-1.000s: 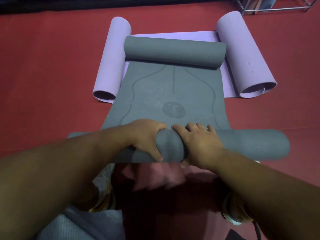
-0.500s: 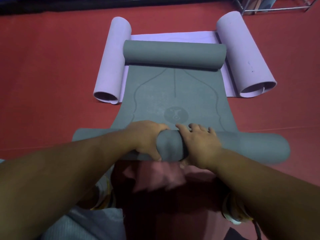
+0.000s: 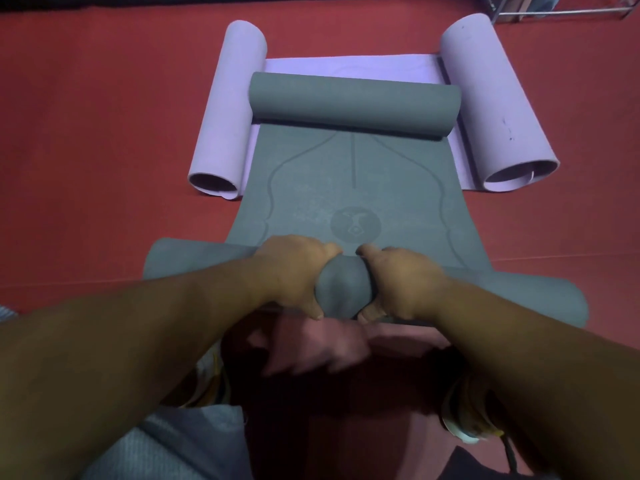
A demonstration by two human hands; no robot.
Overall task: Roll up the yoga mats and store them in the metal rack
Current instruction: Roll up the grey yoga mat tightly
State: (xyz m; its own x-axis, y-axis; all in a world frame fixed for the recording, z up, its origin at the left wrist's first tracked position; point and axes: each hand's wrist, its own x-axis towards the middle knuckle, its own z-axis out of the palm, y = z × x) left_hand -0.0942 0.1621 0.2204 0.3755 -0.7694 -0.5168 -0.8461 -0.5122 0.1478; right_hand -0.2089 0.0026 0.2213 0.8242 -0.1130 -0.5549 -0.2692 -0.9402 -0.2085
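A grey yoga mat [image 3: 353, 181] lies on the red floor, rolled at both ends. Its near roll [image 3: 343, 285] runs crosswise in front of me. My left hand [image 3: 294, 271] and my right hand [image 3: 401, 278] both grip this roll at its middle, fingers over the top and thumbs underneath. The far roll [image 3: 353, 103] lies across a lilac mat [image 3: 349, 65]. That lilac mat is curled up into a tube at its left side [image 3: 228, 109] and at its right side [image 3: 491, 102]. A corner of the metal rack [image 3: 561, 10] shows at the top right.
Red floor [image 3: 104, 150] spreads open to the left and right of the mats. My knees and shoes [image 3: 464, 424] are just behind the near roll. A dark wall base runs along the top edge.
The near grey roll has moved forward over the flat part toward the round logo. My hands shifted with it and now wrap further round the roll, closer together.
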